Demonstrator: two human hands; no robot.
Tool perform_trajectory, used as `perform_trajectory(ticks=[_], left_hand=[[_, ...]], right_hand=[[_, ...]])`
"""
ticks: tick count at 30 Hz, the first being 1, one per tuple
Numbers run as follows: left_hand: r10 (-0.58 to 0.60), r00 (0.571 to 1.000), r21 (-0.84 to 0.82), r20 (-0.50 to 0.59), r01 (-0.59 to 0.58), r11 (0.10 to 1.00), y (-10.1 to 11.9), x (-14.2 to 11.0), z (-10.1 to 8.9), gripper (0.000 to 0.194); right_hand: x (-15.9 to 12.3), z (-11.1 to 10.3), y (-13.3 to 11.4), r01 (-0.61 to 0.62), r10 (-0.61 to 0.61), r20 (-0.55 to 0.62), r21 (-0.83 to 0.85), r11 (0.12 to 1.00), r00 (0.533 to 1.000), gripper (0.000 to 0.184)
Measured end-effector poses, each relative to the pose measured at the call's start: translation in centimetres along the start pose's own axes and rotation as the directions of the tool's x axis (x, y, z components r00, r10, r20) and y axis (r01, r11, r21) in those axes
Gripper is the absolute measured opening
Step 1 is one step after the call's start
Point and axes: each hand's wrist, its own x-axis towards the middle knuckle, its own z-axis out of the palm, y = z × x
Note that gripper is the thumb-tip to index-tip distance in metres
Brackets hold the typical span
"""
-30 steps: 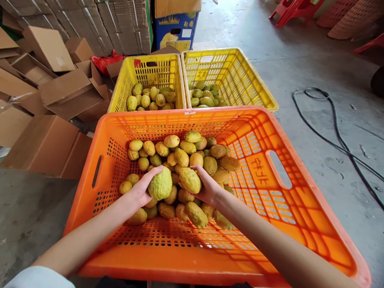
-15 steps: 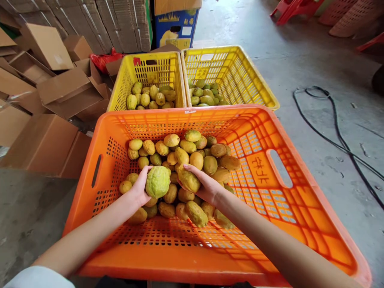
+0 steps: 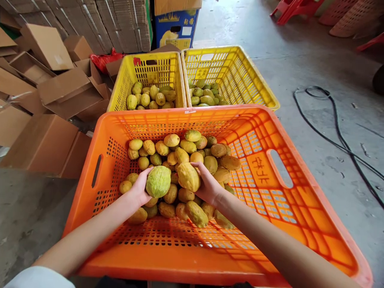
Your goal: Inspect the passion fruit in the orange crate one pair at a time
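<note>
In my left hand (image 3: 140, 189) is a round, bumpy light-green fruit (image 3: 158, 181) that looks like a guava; the thumb lies along its top. My right hand (image 3: 207, 185) grips a ribbed yellow fruit (image 3: 189, 177), its far end turned toward me. Both are held side by side, a small gap apart, above a loose heap of yellow, green and brownish fruits (image 3: 196, 214). The heap lies in a large orange plastic crate (image 3: 168, 256). Most fingers of both hands are hidden beneath the fruits.
Behind the orange crate stand two yellow crates, the left one (image 3: 120, 86) and the right one (image 3: 255, 76), each with fruits inside. Opened cardboard boxes (image 3: 42, 144) pile up at left. A blue carton (image 3: 177, 30) is at the back. A black hose (image 3: 337, 124) loops across the floor at right.
The fruit in my right hand has been turned, now showing a yellower side. My left hand has shifted slightly left and rotated the green fruit a little. The crates and heap look the same.
</note>
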Motion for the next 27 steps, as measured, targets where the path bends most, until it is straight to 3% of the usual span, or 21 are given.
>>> perform_trajectory(ticks=[7,11,18,23,27], left_hand=[[-0.054,0.992,0.036,0.110,0.050,0.998,0.5,-1.4,0.4,0.021],[-0.017,0.985,0.082,0.173,0.003,0.997,0.4,-1.8,0.6,0.017],[0.017,0.983,0.125,0.184,-0.041,0.991,-0.2,-1.9,0.6,0.011],[0.063,0.977,0.108,0.202,-0.086,0.990,0.0,-1.7,0.5,0.011],[0.020,0.978,0.017,0.207,-0.024,1.000,0.3,-1.7,0.5,0.016]], right_hand=[[-0.5,0.3,-0.1,0.011,-0.009,0.061,-0.037,0.999,0.998,0.027],[-0.6,0.4,0.2,0.076,-0.068,0.078,-0.103,0.992,0.995,0.021],[-0.5,0.3,0.5,0.127,-0.113,0.096,-0.165,0.978,0.989,0.017],[-0.7,0.7,0.3,0.092,-0.086,0.079,-0.083,0.992,0.993,0.017],[-0.9,0.8,0.0,0.024,-0.017,0.099,-0.070,0.997,0.995,0.025]])
